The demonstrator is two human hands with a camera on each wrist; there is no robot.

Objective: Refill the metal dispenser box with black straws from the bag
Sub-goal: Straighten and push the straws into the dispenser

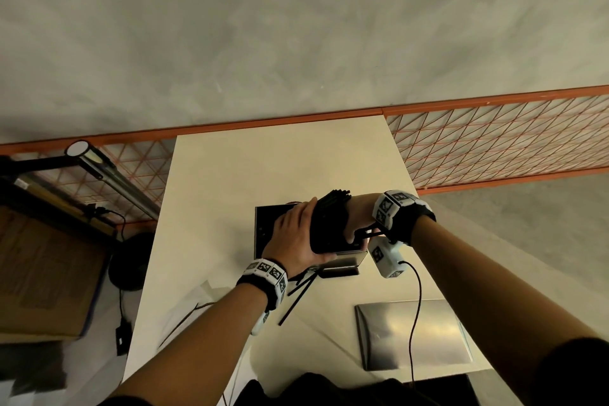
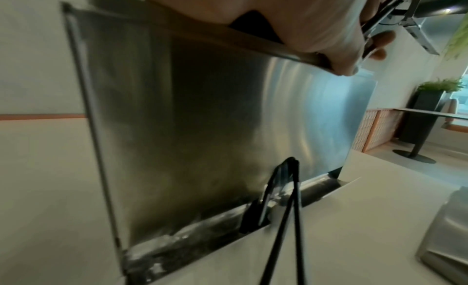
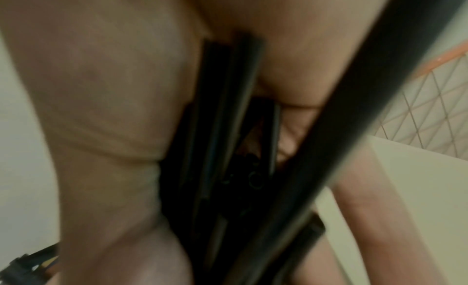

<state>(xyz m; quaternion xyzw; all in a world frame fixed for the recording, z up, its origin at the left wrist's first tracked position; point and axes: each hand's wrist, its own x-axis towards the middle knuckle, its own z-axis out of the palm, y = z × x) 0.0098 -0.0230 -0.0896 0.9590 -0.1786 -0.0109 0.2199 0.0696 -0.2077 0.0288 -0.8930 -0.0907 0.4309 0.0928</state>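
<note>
Keep both hands, left hand (image 1: pixel 294 238) and right hand (image 1: pixel 357 219), clasping the thick bundle of black plastic straws (image 1: pixel 329 224), lowering squarely into the open brushed-metal dispenser box (image 1: pixel 263 231) mid-table.

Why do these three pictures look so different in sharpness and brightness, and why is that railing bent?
Head view: sharp and evenly lit; the wide lens bends the orange mesh railing. Left wrist view: the shiny metal dispenser box shows a pale blue glare on its right part, with smeared edges. Right wrist view: too close to focus, so the right hand and the bundle of black straws are blurred and dim.
</note>
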